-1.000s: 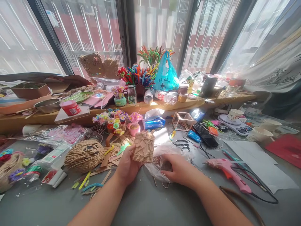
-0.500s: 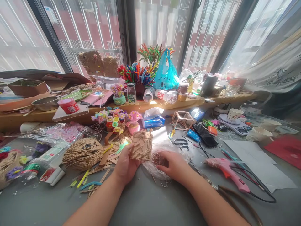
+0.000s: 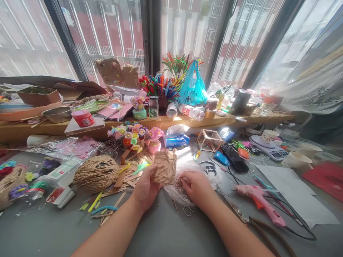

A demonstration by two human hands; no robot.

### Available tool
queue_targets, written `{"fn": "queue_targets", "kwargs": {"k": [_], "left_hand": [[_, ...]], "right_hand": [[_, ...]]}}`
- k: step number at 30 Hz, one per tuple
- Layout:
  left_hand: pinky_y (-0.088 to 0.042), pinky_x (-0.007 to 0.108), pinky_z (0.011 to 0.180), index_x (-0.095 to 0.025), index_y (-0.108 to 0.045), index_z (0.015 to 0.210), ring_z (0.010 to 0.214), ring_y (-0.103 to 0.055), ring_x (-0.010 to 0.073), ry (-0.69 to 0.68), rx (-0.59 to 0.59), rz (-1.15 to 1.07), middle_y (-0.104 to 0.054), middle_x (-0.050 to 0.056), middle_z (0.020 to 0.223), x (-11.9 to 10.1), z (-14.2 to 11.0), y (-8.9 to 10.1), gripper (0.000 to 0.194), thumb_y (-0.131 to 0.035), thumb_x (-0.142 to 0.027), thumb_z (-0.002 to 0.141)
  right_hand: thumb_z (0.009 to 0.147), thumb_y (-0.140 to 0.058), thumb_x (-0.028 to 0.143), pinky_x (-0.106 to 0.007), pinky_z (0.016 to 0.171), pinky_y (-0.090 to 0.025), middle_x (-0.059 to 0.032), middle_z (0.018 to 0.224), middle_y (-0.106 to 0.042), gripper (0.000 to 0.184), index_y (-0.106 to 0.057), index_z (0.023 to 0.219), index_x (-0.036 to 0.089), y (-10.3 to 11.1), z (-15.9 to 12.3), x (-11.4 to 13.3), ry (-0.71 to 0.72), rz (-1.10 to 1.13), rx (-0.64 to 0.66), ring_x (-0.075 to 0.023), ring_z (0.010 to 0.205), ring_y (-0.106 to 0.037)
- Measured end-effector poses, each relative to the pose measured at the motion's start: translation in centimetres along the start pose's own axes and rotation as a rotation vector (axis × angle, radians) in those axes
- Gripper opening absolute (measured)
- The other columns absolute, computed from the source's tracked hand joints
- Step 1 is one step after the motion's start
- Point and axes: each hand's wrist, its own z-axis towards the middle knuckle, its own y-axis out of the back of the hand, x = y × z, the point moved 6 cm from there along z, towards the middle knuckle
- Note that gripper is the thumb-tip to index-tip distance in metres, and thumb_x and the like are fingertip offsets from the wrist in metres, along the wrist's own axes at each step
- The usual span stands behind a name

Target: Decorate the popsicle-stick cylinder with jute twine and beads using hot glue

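My left hand (image 3: 146, 189) is closed around a small twine-wrapped pot (image 3: 164, 168), raised above the table, with cord bands at top and bottom and a raised pattern on its brown middle. Just right of it, my right hand (image 3: 197, 185) reaches to a clear plastic bag (image 3: 173, 194) of small brown bits (image 3: 179, 182). Its fingers are drawn together at the bits; whatever lies between the fingertips is hidden. Beside my left forearm sits a ball of twine (image 3: 96, 175), with thin wooden strips (image 3: 134, 182) next to it.
A pink glue gun (image 3: 261, 198) with its cable lies at the right, near long-handled pliers (image 3: 235, 210). Black scissors (image 3: 209, 167) and a phone (image 3: 235, 158) are behind the bag. Pipe-cleaner flowers (image 3: 130, 135) and a blue tissue pack (image 3: 176, 140) stand toward the ledge.
My right hand's fingers have drawn closer together over the brown bits in the bag. My left hand keeps its hold on the twine-wrapped pot. The view has shifted slightly.
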Motion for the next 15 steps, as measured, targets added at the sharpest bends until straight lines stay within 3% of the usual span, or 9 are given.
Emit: {"fn": "queue_targets", "kwargs": {"k": [4, 15], "left_hand": [[-0.057, 0.043, 0.101, -0.016, -0.080, 0.112, 0.119, -0.073, 0.0322, 0.002, -0.002, 0.002, -0.083, 0.011, 0.117, 0.18, 0.03, 0.21, 0.031, -0.066, -0.035, 0.092], [-0.056, 0.042, 0.101, -0.016, -0.080, 0.105, 0.117, -0.073, 0.0340, -0.007, 0.001, 0.000, -0.083, 0.012, 0.115, 0.18, 0.07, 0.15, 0.029, -0.075, -0.037, 0.086]], "right_hand": [[0.084, -0.066, 0.009, -0.034, 0.078, -0.048, -0.0048, 0.088, -0.078, 0.020, -0.078, 0.093, 0.023, -0.02, -0.22, 0.05, -0.010, -0.005, -0.011, -0.0254, 0.086, -0.069], [0.084, -0.070, 0.013, -0.035, 0.078, -0.049, -0.0051, 0.087, -0.077, 0.013, -0.078, 0.087, 0.024, -0.14, 0.03, 0.14, -0.036, 0.030, -0.037, -0.0275, 0.091, -0.070]]}}
